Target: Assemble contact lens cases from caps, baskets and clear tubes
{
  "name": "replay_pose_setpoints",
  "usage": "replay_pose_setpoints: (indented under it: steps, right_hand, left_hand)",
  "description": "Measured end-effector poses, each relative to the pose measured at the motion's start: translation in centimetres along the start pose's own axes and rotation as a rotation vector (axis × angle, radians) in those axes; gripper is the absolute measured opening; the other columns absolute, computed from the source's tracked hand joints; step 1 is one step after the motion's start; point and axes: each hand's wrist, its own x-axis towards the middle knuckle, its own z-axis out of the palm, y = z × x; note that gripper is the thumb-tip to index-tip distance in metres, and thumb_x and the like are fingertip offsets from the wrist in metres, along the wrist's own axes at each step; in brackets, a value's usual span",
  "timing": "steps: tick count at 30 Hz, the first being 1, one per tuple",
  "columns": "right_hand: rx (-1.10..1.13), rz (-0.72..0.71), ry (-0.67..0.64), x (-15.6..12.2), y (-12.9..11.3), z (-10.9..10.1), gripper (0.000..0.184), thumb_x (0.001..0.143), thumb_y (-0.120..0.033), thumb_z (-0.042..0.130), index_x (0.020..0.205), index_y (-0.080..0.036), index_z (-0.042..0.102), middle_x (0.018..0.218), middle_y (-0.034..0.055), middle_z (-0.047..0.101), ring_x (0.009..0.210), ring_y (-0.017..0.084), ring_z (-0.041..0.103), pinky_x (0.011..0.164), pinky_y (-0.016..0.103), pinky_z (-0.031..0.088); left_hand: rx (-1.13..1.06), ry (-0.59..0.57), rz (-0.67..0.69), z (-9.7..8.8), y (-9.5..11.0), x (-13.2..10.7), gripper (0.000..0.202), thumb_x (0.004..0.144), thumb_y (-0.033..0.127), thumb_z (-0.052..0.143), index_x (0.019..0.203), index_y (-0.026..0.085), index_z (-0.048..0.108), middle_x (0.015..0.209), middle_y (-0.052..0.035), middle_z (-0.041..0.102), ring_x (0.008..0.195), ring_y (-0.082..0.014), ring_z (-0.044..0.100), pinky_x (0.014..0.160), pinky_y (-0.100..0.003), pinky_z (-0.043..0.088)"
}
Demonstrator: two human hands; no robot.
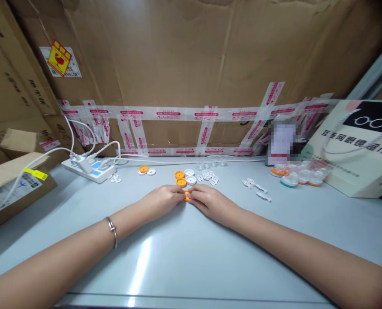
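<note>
- Between the two hands, right at the grip, sits a small orange piece, just above the tabletop or resting on it; which of the two I cannot tell.
- The left hand pinches it from the left and the right hand from the right, fingertips drawn in close, with only a narrow gap that the piece fills. Neither hand is nearer; both touch it.
- Fingers cover much of its outline, so a long axis cannot be made out.
- Just beyond the grip stand two orange round caps, one behind the other, with two white round caps close by on their right; all four show a raised rim.
- Beyond and to the right of those lie white openwork pieces, and behind them a row of clear cups; their contents are too faint to judge.
- Farther right of the grip are slender white parts, then a cluster of clear-domed pieces with orange or teal bases; what the domes hold is blurred.
- Well apart at far right stands a paper bag, its inside hidden.
- Well apart at far left is a cardboard box; its contents are not visible.
</note>
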Motion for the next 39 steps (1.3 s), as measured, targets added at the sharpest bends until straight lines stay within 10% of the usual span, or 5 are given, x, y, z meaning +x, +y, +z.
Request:
replay_pose_setpoints:
  steps: [7,13,25,39]
  right_hand:
    - [0.085,0.049,0.031,-0.2,0.1,-0.1,0.015,0.087,-0.020,0.047,0.087,-0.018,0.062,0.093,0.0094,0.066,0.088,0.020,0.061,0.077,0.035,0.049]
    - [0.209,0.130,0.055,-0.2,0.2,-0.3,0.009,0.083,-0.022,0.053,0.084,-0.020,0.062,0.092,0.0074,0.067,0.085,0.019,0.062,0.076,0.033,0.049]
    - [0.395,0.345,0.026,0.0,0.3,-0.1,0.028,0.077,-0.026,0.058,0.104,-0.022,0.051,0.107,0.0057,0.062,0.098,0.017,0.060,0.088,0.034,0.047]
    - [0.389,0.291,0.042,0.0,1.4,-0.1,0.026,0.075,-0.025,0.062,0.100,-0.022,0.052,0.099,0.0048,0.063,0.091,0.018,0.060,0.081,0.033,0.049]
  left_hand:
    - [-0.128,-0.028,-0.062,-3.9,-0.6,-0.1,0.020,0.084,0.011,0.049,0.092,0.016,0.066,0.101,-0.0069,0.065,0.091,-0.0155,0.061,0.082,-0.025,0.046]
    - [-0.135,-0.388,-0.249,-7.7,-0.6,-1.3,0.013,0.072,0.025,0.066,0.083,0.018,0.065,0.081,-0.0016,0.064,0.073,-0.0151,0.059,0.063,-0.022,0.044]
    - [-0.160,-0.410,-0.294,-6.2,-1.2,-1.8,0.014,0.071,0.009,0.053,0.074,0.018,0.063,0.071,-0.0006,0.062,0.061,-0.0127,0.057,0.053,-0.019,0.040]
    - [-0.114,-0.036,0.010,-2.3,-0.6,0.7,0.022,0.087,0.012,0.038,0.087,0.015,0.060,0.081,-0.0043,0.063,0.071,-0.0128,0.061,0.064,-0.022,0.048]
